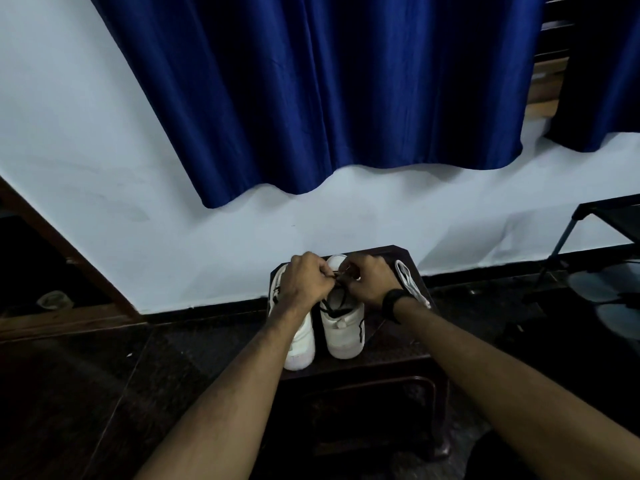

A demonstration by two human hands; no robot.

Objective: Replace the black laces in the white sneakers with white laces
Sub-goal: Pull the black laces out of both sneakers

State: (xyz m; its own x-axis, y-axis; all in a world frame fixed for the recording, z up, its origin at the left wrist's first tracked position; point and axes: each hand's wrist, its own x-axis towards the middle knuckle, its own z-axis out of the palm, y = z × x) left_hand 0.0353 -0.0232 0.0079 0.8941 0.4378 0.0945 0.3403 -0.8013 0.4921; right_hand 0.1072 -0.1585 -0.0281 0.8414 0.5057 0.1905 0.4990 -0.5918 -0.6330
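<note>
Head view, looking forward and down: a small dark wooden worktop (408, 348) stands against a white wall (104, 133), carrying two white sneakers (343, 330) side by side, heels toward the person. Both hands meet above the right-hand sneaker. Left hand (306, 282) is closed, its fingertips pinching the black lace (337, 292) near the top of the tongue; right hand (369, 280), likewise closed, grips the same lace directly opposite, the two sets of fingers almost touching. Loosened black lace trails below the hands, over the shoe opening. Under the left hand and forearm lies the second sneaker (301, 344), partly hidden. Just beyond the right wrist, which wears a black band (393, 303), a bundle of white laces (410, 282) rests on the worktop edge. Above the hands, a blue curtain (329, 91) hangs over the wall. Dark floor (104, 393) surrounds the worktop; a black metal rack (602, 223) stands far to the right of the right hand.
</note>
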